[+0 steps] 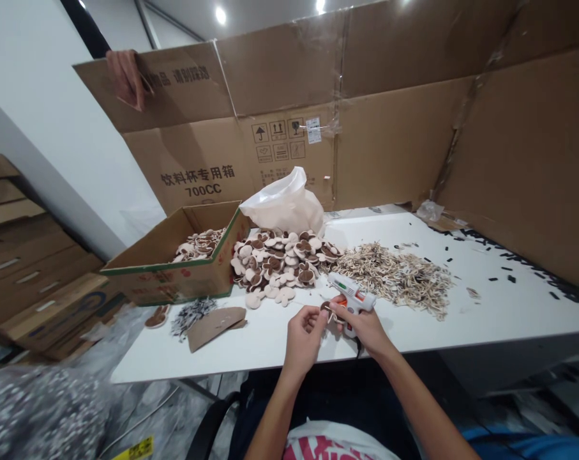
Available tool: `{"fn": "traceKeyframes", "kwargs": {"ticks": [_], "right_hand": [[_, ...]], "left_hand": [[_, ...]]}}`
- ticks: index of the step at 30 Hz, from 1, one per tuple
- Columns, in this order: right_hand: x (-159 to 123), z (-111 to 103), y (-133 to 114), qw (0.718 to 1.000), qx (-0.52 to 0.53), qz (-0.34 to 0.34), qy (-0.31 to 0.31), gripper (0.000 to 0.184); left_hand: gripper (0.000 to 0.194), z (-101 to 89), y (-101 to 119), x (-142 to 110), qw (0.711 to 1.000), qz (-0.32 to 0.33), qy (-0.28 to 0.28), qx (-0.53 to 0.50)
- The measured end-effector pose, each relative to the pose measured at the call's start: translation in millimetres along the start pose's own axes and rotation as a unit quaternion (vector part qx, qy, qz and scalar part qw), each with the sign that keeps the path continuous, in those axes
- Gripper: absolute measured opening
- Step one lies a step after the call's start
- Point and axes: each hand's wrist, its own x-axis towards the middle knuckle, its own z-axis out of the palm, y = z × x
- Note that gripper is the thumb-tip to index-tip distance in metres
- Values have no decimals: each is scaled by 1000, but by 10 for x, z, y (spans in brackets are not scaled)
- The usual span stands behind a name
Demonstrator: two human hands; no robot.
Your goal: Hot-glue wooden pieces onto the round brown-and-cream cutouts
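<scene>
Close to the table's front edge, my left hand (304,333) pinches a small brown felt piece (325,307) by its left side. My right hand (360,326) is closed around a white hot glue gun (349,291) and its thumb and finger meet the felt piece too, with a short pale cord at its face. Part of the felt piece is hidden by my fingers. Behind my hands lies a heap of pale and brown felt pieces (279,262), some shaped like animal heads. To its right spreads a pile of cream cord loops (394,275).
An open cardboard box (159,281) holding more felt pieces stands at the left, beside a white bag (289,204). Dark small bits (193,316) and a brown card scrap (215,326) lie front left. Tall cardboard walls (389,140) enclose the back and right; another person's hand (126,76) grips the top.
</scene>
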Motion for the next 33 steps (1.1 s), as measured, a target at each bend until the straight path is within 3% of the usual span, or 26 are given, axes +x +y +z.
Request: {"fn": "traceKeyframes", "kwargs": {"ticks": [25,33], "right_hand": [[15,-26,58,1000,-8,-2,-15,41],[14,-19,20,1000,-6,-18,13,42]], "left_hand": [[38,11,-42,-10,1000,-8,-13,17],[41,-12,-26,-8,1000,20,-6,12]]}}
